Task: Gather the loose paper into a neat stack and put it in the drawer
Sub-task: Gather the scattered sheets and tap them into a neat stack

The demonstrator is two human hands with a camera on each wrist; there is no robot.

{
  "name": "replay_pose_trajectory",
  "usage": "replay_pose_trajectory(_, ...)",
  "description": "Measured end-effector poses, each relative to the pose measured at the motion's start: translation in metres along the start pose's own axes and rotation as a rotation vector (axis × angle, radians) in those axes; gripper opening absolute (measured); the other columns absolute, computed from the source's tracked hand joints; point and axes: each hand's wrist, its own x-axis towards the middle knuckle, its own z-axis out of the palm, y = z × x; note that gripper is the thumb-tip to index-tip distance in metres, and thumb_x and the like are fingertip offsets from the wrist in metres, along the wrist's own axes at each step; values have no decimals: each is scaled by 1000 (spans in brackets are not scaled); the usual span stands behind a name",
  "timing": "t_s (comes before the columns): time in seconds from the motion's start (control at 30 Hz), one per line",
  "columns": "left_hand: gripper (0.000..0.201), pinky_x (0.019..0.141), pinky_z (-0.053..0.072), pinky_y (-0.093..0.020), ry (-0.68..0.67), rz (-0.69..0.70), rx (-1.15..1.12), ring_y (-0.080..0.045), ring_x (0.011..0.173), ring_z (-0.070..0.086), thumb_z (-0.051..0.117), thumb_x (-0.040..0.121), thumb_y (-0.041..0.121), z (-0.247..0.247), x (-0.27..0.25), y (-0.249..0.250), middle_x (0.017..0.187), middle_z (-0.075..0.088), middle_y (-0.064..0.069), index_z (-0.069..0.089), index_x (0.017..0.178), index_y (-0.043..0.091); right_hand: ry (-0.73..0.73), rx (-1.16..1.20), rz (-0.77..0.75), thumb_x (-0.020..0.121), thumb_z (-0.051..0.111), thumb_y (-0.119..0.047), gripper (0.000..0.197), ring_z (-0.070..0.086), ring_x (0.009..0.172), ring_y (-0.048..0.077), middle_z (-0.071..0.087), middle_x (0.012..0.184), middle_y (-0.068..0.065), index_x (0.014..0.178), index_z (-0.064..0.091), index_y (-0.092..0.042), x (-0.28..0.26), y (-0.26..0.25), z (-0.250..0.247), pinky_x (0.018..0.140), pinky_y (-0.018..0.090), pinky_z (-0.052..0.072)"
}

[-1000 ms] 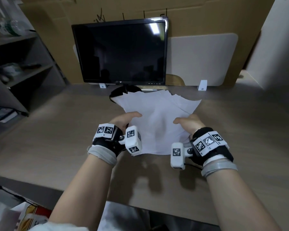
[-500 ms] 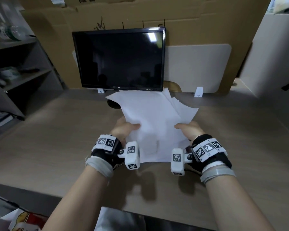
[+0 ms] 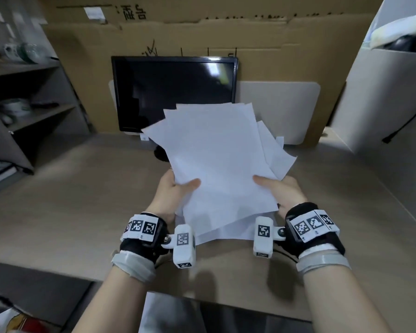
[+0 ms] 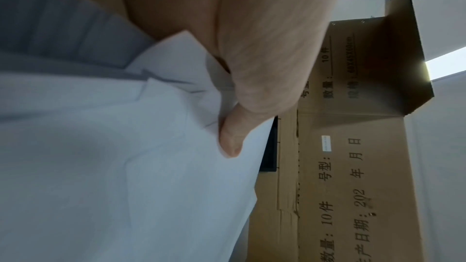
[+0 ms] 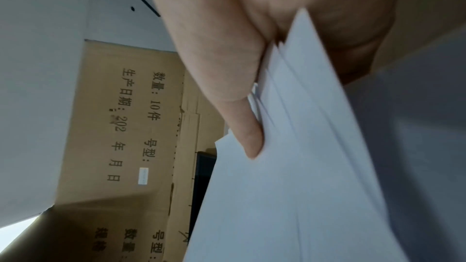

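Both hands' fingers [image 3: 192, 184] pinched round the fanned paper [image 3: 216, 159].

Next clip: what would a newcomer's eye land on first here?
The fanned sheaf of white paper at centre, held up over the desk with its corners splayed unevenly. The left hand and right hand pinch its near edges, thumbs on top. Behind it stands a dark monitor against a cardboard wall.

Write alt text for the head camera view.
Two hands, left hand and right hand, hold an uneven, fanned stack of white paper above a wooden desk. Behind it stands a dark monitor against cardboard.
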Motion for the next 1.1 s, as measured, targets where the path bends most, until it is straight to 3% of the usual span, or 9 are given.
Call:
replay_pose_trajectory(0.13, 42, 100, 53, -58, 34, 70, -4, -33, 111, 72, 69, 89, -7, 4, 3, 10, 121, 74, -11, 61, 128, 7, 35, 43, -49, 79, 77, 1, 28, 74, 87, 29, 76, 100, 11, 106, 71, -2, -6, -10, -3, 72, 38, 59)
replay_pose_trajectory(0.3, 44, 102, 52, -57, 46, 175, 30, -30, 111, 72, 73, 81, -10, 14, 16, 33, 119, 75, -10, 67, 119, 11, 49, 119, -133, 87, 73, -3, 16, 72, 79, 14, 74, 94, 0, 99, 69, -12, -10, -24, -5, 59, 23, 56)
replay_pose_trajectory(0.37, 40, 103, 53, -54, 77, 212, -4, -29, 110, 72, 72, 83, -12, 19, 21, 43, 117, 75, -11, 67, 113, 14, 66, 114, -180, 87, 74, -9, 20, 72, 82, 12, 75, 97, -2, 105, 68, -15, -8, -29, -4, 64, 23, 56)
replay_pose_trajectory(0.47, 40, 105, 51, -52, 90, 248, -50, -28, 112, 71, 71, 86, -10, 27, 30, 54, 120, 74, -11, 64, 121, 10, 98, 145, -219, 85, 76, -18, 29, 74, 91, 17, 76, 104, 1, 112, 67, -15, -4, -37, -4, 83, 37, 58)
replay_pose_trajectory(0.57, 43, 106, 51, -52, 100, 260, -70, -26, 114, 71, 75, 86, -5, 30, 36, 58, 121, 74, -10, 62, 125, 8, 89, 167, -264, 85, 77, -27, 32, 73, 97, 18, 77, 104, -4, 114, 68, -18, -2, -48, -5, 91, 40, 56)
replay_pose_trajectory(0.7, 52, 105, 53, -45, 102, 295, -83, -24, 116, 70, 81, 85, 6, 34, 34, 58, 123, 73, -8, 59, 131, 6, 57, 187, -306, 87, 75, -30, 37, 72, 102, 15, 75, 110, -6, 121, 65, -18, -4, -55, -5, 94, 39, 55)
replay_pose_trajectory(0.87, 58, 95, 58, -30, 152, 327, -111, -17, 111, 72, 84, 81, 9, 37, 30, 58, 121, 74, -5, 59, 133, 5, 152, 279, -352, 95, 65, -32, 39, 68, 110, 14, 71, 121, -6, 132, 58, -21, -7, -53, -4, 98, 38, 53)
replay_pose_trajectory(0.97, 59, 94, 58, -31, 161, 321, -123, -18, 112, 71, 85, 80, 6, 36, 30, 56, 123, 73, -4, 58, 133, 7, 216, 244, -363, 98, 60, -33, 35, 68, 110, 15, 71, 120, -5, 131, 59, -22, -8, -56, -4, 93, 33, 55)
replay_pose_trajectory(1.1, 59, 89, 59, -29, 158, 326, -147, -18, 109, 72, 84, 80, 2, 36, 31, 58, 122, 74, -6, 57, 133, 5, 267, 139, -403, 96, 60, -41, 37, 65, 112, 16, 69, 120, -6, 128, 61, -23, -7, -63, -10, 100, 40, 52)
